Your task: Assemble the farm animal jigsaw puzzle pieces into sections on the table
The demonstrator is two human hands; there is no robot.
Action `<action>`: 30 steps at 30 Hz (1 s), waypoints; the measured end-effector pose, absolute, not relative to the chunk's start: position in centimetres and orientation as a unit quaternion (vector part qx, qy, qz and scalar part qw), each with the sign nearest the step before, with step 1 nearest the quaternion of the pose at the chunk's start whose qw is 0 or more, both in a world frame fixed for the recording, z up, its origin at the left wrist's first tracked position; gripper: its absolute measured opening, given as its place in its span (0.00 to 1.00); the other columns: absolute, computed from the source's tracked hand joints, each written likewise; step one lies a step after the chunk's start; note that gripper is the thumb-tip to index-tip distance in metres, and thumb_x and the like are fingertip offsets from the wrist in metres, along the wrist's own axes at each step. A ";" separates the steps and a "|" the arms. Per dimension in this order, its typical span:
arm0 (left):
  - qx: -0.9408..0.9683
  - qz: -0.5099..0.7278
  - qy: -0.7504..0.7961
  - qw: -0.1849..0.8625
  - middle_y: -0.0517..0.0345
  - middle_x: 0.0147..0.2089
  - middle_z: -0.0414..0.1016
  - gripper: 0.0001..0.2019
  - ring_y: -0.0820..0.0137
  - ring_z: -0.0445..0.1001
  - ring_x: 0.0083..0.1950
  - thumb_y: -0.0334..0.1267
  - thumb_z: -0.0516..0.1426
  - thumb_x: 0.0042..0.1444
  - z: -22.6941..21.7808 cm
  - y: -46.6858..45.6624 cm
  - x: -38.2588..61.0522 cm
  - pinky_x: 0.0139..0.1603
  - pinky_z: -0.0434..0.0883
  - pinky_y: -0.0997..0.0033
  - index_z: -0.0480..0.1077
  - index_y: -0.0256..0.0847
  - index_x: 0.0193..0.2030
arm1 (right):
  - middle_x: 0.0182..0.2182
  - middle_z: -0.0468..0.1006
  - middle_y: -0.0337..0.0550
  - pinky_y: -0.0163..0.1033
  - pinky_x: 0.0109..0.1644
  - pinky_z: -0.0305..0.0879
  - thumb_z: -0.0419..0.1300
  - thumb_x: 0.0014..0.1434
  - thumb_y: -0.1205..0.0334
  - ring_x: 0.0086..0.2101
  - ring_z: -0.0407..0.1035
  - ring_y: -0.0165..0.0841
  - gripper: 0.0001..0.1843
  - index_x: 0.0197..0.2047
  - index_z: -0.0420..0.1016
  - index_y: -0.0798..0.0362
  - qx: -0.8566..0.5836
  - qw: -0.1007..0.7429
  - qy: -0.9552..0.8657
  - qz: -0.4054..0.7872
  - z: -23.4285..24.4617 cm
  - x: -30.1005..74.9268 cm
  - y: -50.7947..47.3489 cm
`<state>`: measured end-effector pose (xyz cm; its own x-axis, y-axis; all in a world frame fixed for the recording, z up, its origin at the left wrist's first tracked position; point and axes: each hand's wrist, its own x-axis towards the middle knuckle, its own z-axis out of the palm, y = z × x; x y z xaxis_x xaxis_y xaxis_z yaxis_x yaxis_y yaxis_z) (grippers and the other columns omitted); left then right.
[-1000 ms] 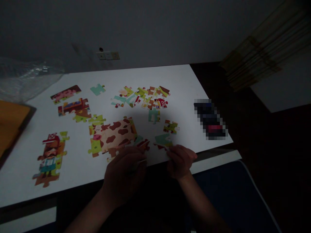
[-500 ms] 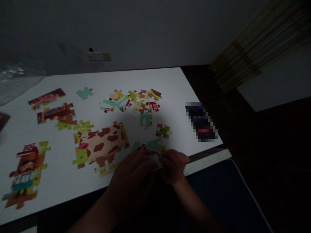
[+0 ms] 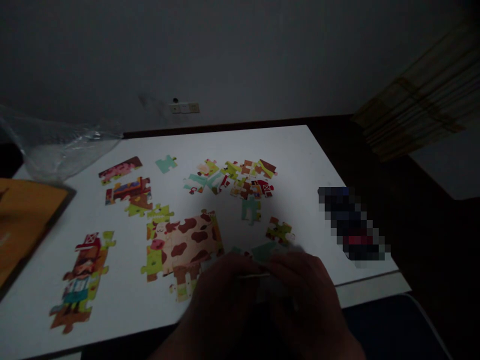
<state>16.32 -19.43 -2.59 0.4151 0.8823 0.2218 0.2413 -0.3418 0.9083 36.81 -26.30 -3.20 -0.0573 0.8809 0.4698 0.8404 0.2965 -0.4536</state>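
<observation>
Both hands meet at the near edge of the white table (image 3: pixel 262 145), dark and close to the camera. My left hand (image 3: pixel 221 305) and my right hand (image 3: pixel 303 295) have their fingers pressed together on a thin jigsaw piece (image 3: pixel 255 275) held between them. Just beyond the fingers lies a teal piece (image 3: pixel 264 250). A joined cow section (image 3: pixel 185 240) with brown spots sits left of the hands. A heap of loose pieces (image 3: pixel 236 177) lies further back.
A farmer figure section (image 3: pixel 80 280) lies at the near left, with two small joined sections (image 3: pixel 127 182) behind it. An orange box lid (image 3: pixel 22 220) and a clear plastic bag (image 3: pixel 60 145) sit at the left. A blurred dark object (image 3: pixel 352 225) lies at the right edge.
My hands have come together and risen nearer the camera, covering more of the near edge. The view has shifted, so the table now sits lower and to the right.
</observation>
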 end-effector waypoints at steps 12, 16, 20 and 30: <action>0.722 0.424 0.294 0.462 0.57 0.44 0.84 0.18 0.68 0.85 0.43 0.24 0.59 0.61 -3.6 -19.5 16.4 0.44 0.83 0.72 0.73 0.49 0.53 | 0.49 0.90 0.43 0.56 0.58 0.80 0.58 0.73 0.70 0.49 0.85 0.44 0.20 0.62 0.78 0.40 -0.534 0.338 -0.751 0.190 -3.3 38.3 -25.8; 0.722 0.422 0.295 0.462 0.54 0.47 0.84 0.20 0.66 0.85 0.45 0.22 0.58 0.63 -4.0 -19.9 16.6 0.47 0.85 0.69 0.73 0.49 0.57 | 0.47 0.90 0.44 0.57 0.55 0.84 0.59 0.72 0.68 0.48 0.86 0.46 0.18 0.60 0.79 0.41 -0.538 0.339 -0.755 0.159 -3.1 38.5 -25.4; 0.713 0.423 0.302 0.470 0.53 0.49 0.84 0.20 0.65 0.85 0.47 0.23 0.59 0.64 -3.8 -20.1 16.8 0.48 0.85 0.67 0.74 0.49 0.58 | 0.41 0.89 0.43 0.49 0.42 0.83 0.59 0.70 0.72 0.39 0.85 0.41 0.16 0.55 0.79 0.45 -0.493 0.364 -0.774 0.158 -2.2 38.4 -23.4; 0.721 0.389 0.348 0.456 0.56 0.45 0.83 0.10 0.65 0.82 0.45 0.26 0.60 0.67 -3.4 -19.8 17.1 0.48 0.80 0.65 0.75 0.45 0.50 | 0.41 0.88 0.41 0.51 0.51 0.78 0.67 0.71 0.70 0.43 0.82 0.41 0.10 0.51 0.81 0.45 -0.490 0.405 -0.760 0.137 -3.0 38.6 -22.8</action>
